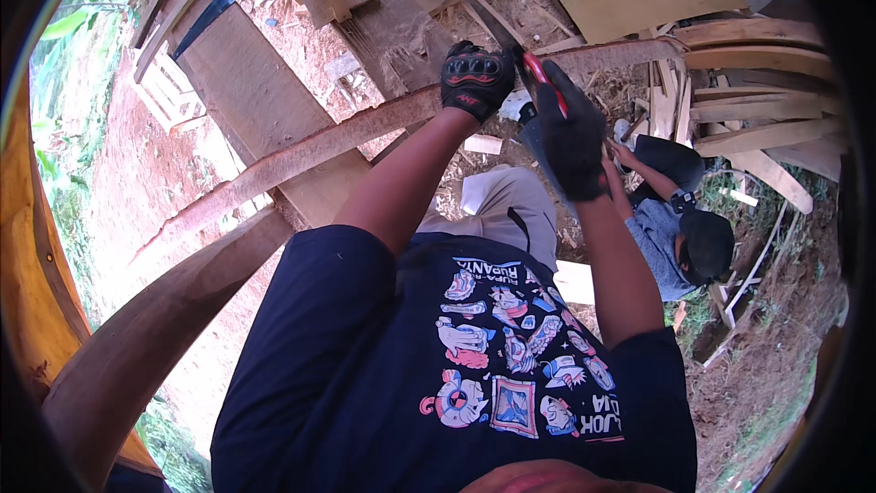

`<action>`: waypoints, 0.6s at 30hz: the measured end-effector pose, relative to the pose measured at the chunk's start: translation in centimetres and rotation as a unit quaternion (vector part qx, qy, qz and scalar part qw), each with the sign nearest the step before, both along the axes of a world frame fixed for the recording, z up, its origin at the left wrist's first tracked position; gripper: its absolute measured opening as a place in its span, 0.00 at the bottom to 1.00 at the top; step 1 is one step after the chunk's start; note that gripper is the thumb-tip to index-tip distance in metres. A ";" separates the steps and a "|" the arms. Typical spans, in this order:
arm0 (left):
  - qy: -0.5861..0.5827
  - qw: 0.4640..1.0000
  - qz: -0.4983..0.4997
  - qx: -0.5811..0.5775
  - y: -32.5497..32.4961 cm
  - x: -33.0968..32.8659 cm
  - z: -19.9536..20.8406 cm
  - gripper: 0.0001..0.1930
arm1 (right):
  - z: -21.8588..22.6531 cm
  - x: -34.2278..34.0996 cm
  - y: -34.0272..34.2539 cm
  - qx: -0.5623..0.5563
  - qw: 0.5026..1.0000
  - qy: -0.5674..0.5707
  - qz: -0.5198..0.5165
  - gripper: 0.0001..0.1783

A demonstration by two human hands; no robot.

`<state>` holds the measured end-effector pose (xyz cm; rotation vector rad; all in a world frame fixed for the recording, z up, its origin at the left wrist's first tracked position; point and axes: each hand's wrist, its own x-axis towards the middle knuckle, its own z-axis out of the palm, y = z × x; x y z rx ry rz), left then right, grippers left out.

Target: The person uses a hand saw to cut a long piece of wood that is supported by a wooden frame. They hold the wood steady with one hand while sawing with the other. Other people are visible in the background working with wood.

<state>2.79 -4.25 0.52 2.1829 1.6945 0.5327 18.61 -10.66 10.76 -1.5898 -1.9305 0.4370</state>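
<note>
Left hand [476,79], in a black glove with red knuckle guards, fingers clamped over the long curved wooden beam [301,153]. Right hand [573,132], black-gloved, fingers closed on a red-handled tool [545,80] just beside the left, against the same beam. Beyond: flat plank [255,100], stacked curved timbers [757,82], a crouching person [675,228] below on red earth.

Head camera, looking steeply down, close over torso, fisheye-curved edges
</note>
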 end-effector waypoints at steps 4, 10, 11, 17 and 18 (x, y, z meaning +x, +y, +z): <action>-0.016 1.000 -0.008 0.019 0.3 0.6 -0.4 0.20 | -4.5 -0.6 5.3 0.001 0.999 -0.048 -0.017 0.21; 0.007 0.997 0.068 0.030 1.2 0.6 -2.0 0.26 | -1.6 0.1 -2.3 -0.015 0.998 0.056 -0.020 0.21; 0.003 0.996 0.080 0.035 1.3 0.7 -2.1 0.27 | -0.1 0.2 -4.6 -0.017 0.998 0.067 -0.009 0.21; -0.018 0.999 0.045 -0.004 0.5 0.0 0.4 0.26 | 11.5 5.5 -17.5 -0.108 0.991 -0.067 -0.036 0.23; -0.005 0.999 0.049 0.008 0.7 -0.1 0.2 0.26 | 13.9 5.5 -19.1 -0.165 0.983 -0.008 -0.081 0.23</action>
